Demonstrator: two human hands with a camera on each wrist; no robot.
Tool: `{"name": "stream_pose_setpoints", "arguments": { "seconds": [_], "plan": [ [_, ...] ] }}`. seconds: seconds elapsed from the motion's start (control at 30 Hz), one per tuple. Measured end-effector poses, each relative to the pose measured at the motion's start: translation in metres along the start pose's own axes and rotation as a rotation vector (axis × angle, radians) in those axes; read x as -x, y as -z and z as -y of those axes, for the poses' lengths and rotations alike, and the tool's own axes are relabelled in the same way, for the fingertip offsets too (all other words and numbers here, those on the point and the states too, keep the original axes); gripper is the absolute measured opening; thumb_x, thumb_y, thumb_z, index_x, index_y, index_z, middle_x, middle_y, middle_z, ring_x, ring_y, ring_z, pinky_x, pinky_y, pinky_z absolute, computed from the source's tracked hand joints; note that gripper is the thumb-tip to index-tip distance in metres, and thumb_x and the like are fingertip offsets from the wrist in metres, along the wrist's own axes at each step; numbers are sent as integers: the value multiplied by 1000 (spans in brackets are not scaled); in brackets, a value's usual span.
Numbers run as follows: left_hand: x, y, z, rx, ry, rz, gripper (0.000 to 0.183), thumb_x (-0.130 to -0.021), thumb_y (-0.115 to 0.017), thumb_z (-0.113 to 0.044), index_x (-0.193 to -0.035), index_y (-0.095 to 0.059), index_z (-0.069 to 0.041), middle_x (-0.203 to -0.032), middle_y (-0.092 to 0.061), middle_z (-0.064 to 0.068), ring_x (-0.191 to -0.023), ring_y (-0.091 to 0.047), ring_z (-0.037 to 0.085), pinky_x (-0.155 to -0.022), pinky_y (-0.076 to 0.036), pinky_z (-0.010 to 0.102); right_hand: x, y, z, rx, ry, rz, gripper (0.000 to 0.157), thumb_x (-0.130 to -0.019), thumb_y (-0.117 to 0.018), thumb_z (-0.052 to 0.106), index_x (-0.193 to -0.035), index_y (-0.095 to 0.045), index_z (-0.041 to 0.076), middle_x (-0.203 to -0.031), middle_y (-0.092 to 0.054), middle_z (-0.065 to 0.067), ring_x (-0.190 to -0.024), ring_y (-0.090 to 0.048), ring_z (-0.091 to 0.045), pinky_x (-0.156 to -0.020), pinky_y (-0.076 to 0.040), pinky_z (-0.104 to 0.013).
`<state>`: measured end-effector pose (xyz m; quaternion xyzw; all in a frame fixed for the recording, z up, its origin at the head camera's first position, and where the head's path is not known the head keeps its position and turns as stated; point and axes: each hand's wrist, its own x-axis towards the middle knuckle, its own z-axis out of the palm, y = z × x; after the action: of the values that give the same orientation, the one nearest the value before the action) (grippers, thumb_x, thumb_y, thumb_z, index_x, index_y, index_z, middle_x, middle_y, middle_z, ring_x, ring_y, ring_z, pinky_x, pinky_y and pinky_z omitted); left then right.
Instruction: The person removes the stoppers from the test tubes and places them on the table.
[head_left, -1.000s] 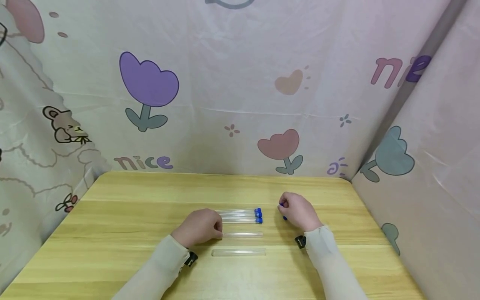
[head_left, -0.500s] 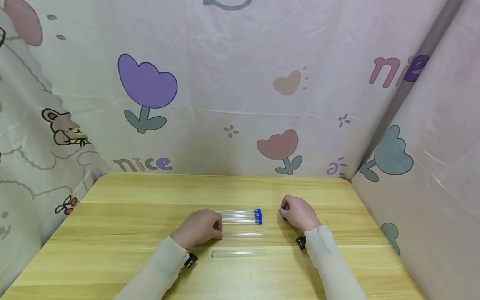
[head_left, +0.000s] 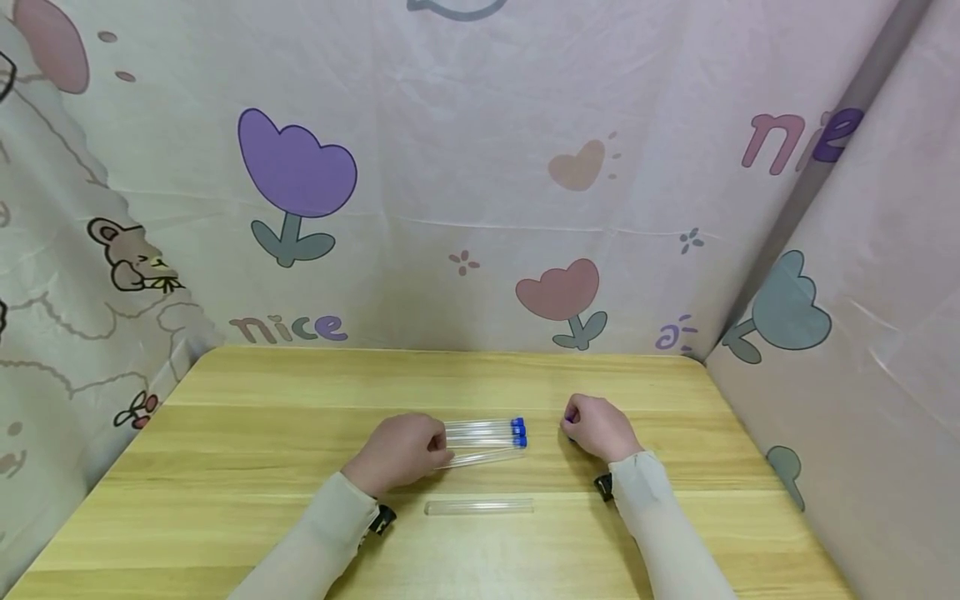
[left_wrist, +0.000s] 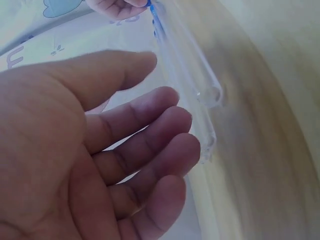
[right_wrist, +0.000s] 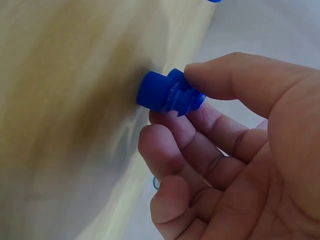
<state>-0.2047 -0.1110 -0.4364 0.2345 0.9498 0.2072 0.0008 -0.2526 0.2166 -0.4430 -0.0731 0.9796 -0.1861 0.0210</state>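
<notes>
Left hand (head_left: 397,450), thumb parted and holding nothing, has a slanted clear tube (head_left: 483,458) at its three o'clock; right hand (head_left: 600,428) pinches blue caps (right_wrist: 153,91). Gentle fingertip pressure should stop the tube rolling.

On table (head_left: 225,467): capped tubes (head_left: 483,431) behind slanted tube (head_left: 483,458), lone tube (head_left: 480,507) frontmost.
</notes>
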Motion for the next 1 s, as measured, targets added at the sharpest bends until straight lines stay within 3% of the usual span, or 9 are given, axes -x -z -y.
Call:
{"name": "stream_pose_setpoints", "arguments": {
  "seconds": [0.23, 0.53, 0.73, 0.83, 1.0],
  "plan": [
    [-1, 5, -1, -25, 21, -57, 16, -95, -74, -19, -80, -69, -20, -71, -58, -13, -63, -50, 6, -63, -48, 29, -2, -4, -4, 1, -16, -8, 9, -94, -74, 18, -90, -68, 12, -76, -60, 1, -66, -53, -17, -63, -44, -33],
    [-2, 7, 3, -63, 23, -84, 7, -91, -77, -11, -86, -73, -15, -75, -62, -10, -67, -53, 7, -66, -51, 31, -2, -6, -7, 5, -15, -22, 11, -93, -75, 20, -88, -68, 13, -75, -61, 2, -66, -53, -17, -63, -44, -33],
    [-2, 3, 5, -82, 17, -74, 4, -89, -77, -9, -88, -75, -13, -77, -63, -7, -68, -54, 8, -66, -52, 33, -3, -5, -8, -31, -16, -20, 19, -94, -74, 30, -92, -68, 12, -77, -63, 2, -66, -54, -16, -62, -44, -33],
    [-1, 1, 7, -84, 28, -63, 4, -89, -77, -9, -88, -74, -12, -78, -63, -5, -68, -54, 9, -66, -53, 34, -3, -2, -6, -84, -8, -92, 20, -96, -68, 29, -100, -69, 9, -72, -62, 2, -60, -53, -15, -58, -44, -33],
    [-2, -2, 10, -81, 35, -57, 6, -88, -78, -9, -86, -73, -12, -77, -61, -6, -67, -53, 10, -66, -52, 34, 0, 10, 3, -182, 34, -332, 15, -97, -61, 23, -98, -70, 12, -63, -57, 4, -53, -50, -15, -54, -43, -33]
  ]
}}
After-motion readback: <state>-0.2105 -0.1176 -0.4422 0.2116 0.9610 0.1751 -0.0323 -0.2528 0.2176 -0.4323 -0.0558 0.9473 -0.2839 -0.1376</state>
